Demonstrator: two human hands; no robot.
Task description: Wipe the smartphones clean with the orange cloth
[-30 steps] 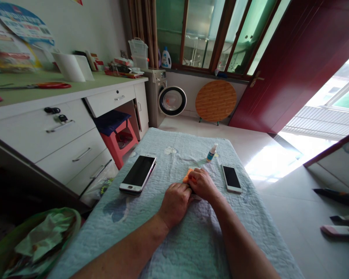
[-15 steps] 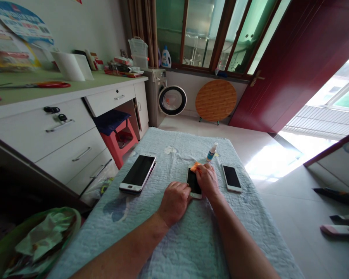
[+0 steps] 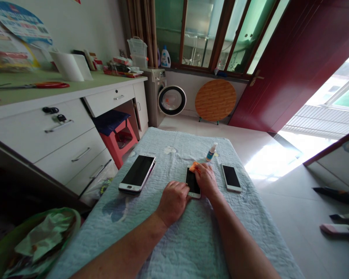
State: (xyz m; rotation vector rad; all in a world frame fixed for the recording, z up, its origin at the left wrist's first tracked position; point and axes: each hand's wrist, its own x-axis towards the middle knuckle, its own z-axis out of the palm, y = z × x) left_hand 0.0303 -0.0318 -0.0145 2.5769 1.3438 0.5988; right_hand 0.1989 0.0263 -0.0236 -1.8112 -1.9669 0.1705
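A white-framed smartphone (image 3: 193,187) with a dark screen lies flat on the light blue quilted cover (image 3: 174,151). Curled at its lower left edge, my left hand (image 3: 173,199) is closed and steadies it. My right hand (image 3: 206,180) presses a small orange cloth (image 3: 193,167) onto the upper part of the screen, its fingers closed on the cloth. Behind that hand stands a small spray bottle (image 3: 211,152) with a white cap. Another white phone (image 3: 232,177) lies to the right. On the left, a larger white phone (image 3: 137,173) rests on top of another device, mostly hidden.
A desk with white drawers (image 3: 66,131) runs along the left, with a red stool (image 3: 118,141) beneath it. At the lower left is a green waste bin (image 3: 75,219). A washing machine (image 3: 155,93), its door ajar, and a round wooden tabletop (image 3: 215,100) stand at the back.
My right hand has shifted slightly left with the orange cloth across the screen. My left hand keeps its place at the phone's edge, and the other objects stay put.
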